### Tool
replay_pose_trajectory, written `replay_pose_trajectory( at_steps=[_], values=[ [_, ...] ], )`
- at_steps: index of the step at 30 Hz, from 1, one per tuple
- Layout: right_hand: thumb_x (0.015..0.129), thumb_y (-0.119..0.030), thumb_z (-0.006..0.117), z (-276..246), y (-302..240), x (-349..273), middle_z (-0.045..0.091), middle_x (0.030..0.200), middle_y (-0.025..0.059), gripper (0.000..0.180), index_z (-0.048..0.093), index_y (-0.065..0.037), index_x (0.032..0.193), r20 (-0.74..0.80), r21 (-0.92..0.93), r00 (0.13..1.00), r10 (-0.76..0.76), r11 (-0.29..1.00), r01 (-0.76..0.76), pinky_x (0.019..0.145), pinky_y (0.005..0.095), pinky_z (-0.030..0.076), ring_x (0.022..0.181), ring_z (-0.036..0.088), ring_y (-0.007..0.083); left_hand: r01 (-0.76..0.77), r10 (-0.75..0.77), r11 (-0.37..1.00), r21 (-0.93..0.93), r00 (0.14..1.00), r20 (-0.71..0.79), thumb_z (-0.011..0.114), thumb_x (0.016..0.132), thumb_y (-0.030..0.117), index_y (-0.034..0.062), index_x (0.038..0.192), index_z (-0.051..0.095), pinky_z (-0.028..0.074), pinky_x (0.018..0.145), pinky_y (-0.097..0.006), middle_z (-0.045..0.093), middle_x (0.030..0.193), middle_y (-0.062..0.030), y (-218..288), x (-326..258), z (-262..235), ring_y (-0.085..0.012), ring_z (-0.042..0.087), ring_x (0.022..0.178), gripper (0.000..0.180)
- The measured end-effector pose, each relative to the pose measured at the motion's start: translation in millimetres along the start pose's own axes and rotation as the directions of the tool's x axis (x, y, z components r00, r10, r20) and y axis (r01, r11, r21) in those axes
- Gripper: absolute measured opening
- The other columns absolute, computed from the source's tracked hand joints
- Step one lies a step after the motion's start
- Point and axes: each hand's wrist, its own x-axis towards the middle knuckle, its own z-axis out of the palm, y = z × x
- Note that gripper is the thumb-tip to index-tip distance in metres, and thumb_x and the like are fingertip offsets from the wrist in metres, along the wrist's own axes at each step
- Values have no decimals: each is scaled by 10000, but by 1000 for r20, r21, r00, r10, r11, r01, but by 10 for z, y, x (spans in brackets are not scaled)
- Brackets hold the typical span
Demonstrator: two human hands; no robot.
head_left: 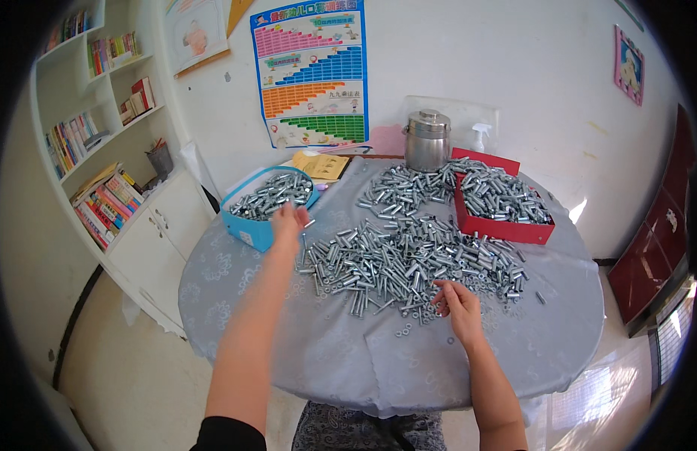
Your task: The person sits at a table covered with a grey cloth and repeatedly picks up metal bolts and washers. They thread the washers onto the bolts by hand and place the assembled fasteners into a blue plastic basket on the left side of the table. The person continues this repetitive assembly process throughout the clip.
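Observation:
My left hand (290, 221) is over the near right rim of a blue box (247, 228) heaped with silvery bolts (272, 193). Motion smears its fingers, and a single bolt (309, 223) shows right beside them; whether they grip it is unclear. At the near edge of a wide pile of loose metal bolts (393, 259), my right hand (459, 304) has its thumb and fingers curled together. Anything between those fingertips is too small to name. Small nuts and washers (403, 331) lie scattered near this hand.
A red box (506, 228) full of bolts stands at the back right, beside a steel lidded canister (427, 141). Behind the blue box lies a yellow booklet (321, 166). A grey cloth (318, 353) covers the round table. Bookshelves (100, 98) rise at the left.

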Motion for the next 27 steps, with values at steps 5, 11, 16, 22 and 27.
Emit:
replay_pose_trajectory(
  at_steps=[5, 11, 16, 22, 27],
  values=[
    [932, -201, 431, 21, -35, 23, 600, 741, 4, 274, 594, -20, 1059, -21, 6, 1000, 3, 1000, -2, 507, 177, 397, 590, 495, 38, -397, 433, 737, 547, 899, 68, 534, 869, 217, -40, 1011, 557, 446, 776, -294, 629, 956, -112, 35, 238, -164, -199, 574, 890, 295],
    [931, -202, 436, -135, 20, 59, 595, 750, 8, 267, 584, -31, 1073, -142, -4, 990, -7, 1000, 6, 501, 179, 396, 589, 497, 43, -635, 290, 572, 519, 748, 597, 611, 765, 107, 11, 782, 619, 433, 703, -354, 616, 770, -113, -223, -1046, 264, -241, 564, 782, 98],
    [931, -184, 439, -303, 35, 148, 595, 758, 21, 263, 569, -24, 1094, -351, 81, 933, -81, 990, 117, 462, 174, 387, 574, 494, 48, -776, 70, 433, 458, 536, 842, 656, 717, 117, 30, 759, 618, 422, 701, -354, 586, 750, -91, -205, -1842, 500, -251, 529, 761, 104],
    [916, -128, 451, -638, 62, 232, 594, 882, 31, 248, 535, -28, 1127, -671, 86, 724, -163, 952, 293, 507, 174, 402, 663, 500, 51, -799, 83, 236, 553, 583, 808, 675, 686, 133, 38, 715, 613, 420, 720, -369, 581, 765, -96, -422, -2023, 570, -275, 522, 804, 117],
    [885, -88, 467, -1009, 123, 237, 586, 974, 39, 249, 545, -28, 1113, -799, 8, 578, -167, 958, 288, 593, 193, 421, 759, 503, 67, -709, 69, 393, 585, 657, 750, 674, 683, 110, 15, 711, 597, 435, 664, -368, 567, 724, -109, -479, -2029, 561, -265, 544, 748, 125]
  ],
)
